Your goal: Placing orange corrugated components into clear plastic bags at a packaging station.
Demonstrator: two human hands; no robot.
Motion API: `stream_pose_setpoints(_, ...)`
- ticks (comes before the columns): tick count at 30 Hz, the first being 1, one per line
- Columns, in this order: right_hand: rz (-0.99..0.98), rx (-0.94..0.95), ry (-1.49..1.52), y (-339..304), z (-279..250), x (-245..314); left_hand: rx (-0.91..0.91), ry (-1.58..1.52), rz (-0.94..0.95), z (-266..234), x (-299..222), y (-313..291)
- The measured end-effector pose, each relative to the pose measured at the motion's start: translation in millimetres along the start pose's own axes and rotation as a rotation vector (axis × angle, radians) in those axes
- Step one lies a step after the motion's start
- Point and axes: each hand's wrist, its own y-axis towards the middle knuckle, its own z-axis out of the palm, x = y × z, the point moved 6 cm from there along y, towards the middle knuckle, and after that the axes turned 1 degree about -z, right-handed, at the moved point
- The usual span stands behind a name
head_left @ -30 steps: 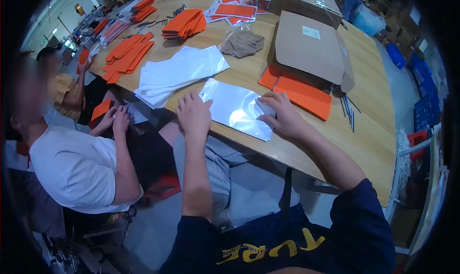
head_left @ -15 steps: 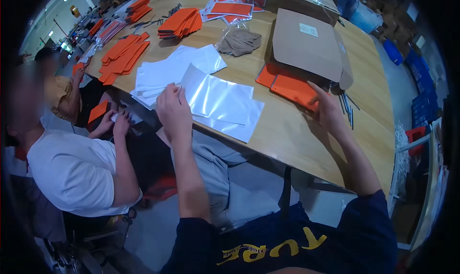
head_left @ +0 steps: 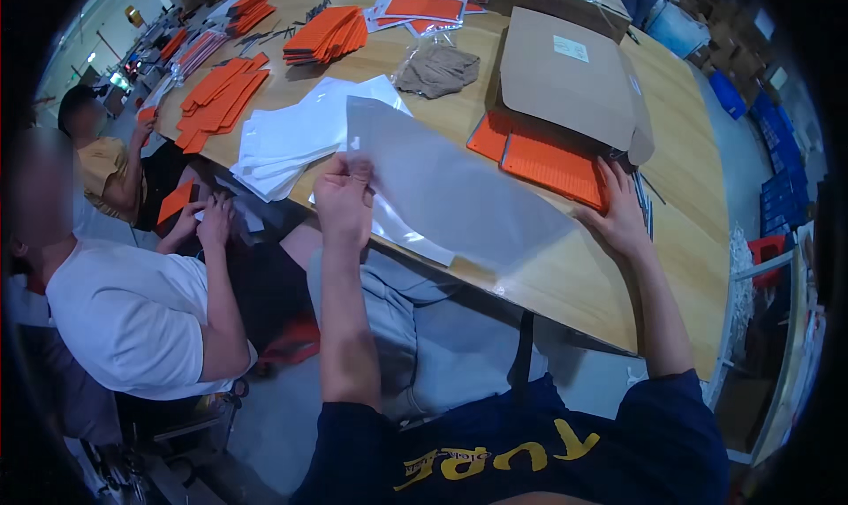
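My left hand (head_left: 344, 197) pinches the edge of a clear, greyish plastic bag (head_left: 442, 182) with a small hang hole near its top corner. The bag slants over the table, and its far end reaches toward my right hand (head_left: 621, 215). That hand has its fingers apart, resting at the right edge of a flat orange textured panel (head_left: 552, 171); whether it lifts the panel I cannot tell. A second orange panel (head_left: 488, 136) lies to its left. Both stick out from under a brown cardboard box (head_left: 565, 81). White plastic bags (head_left: 283, 143) are piled beyond my left hand.
Orange stacks (head_left: 327, 35) and loose orange pieces (head_left: 221, 98) cover the far left of the wooden table (head_left: 680, 240). A crumpled brown bundle (head_left: 439, 70) lies mid-table. Thin dark rods (head_left: 644, 206) lie by my right hand. A person in a white shirt (head_left: 132, 311) sits close on my left.
My left hand has raised the clear bag off the pile and turned it over the table. My right hand, pointing before, has come down with spread fingers onto the orange panel's edge.
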Motion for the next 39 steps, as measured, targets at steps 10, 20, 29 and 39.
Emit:
stream_pose_setpoints(10, 0.087, 0.048, 0.447, 7.3, 1.6, -11.7, 0.202, 0.632, -0.118, 55.9, 32.1, -17.9)
stream_pose_setpoints(20, 0.11, -0.193, 1.207, -4.7, -17.9, 16.2, 0.229, 0.946, -0.106, 72.0, 30.8, -25.6)
stream_pose_setpoints(29, 0.372, -0.01, 1.298, -5.7, 1.7, -11.2, 0.273, 0.872, -0.197, 84.3, 26.6, -33.2)
stream_pose_setpoints(39, 0.373, -0.357, 1.624, -8.6, -14.2, -38.2, 0.144, 0.496, -0.15, 77.6, 33.3, -27.7)
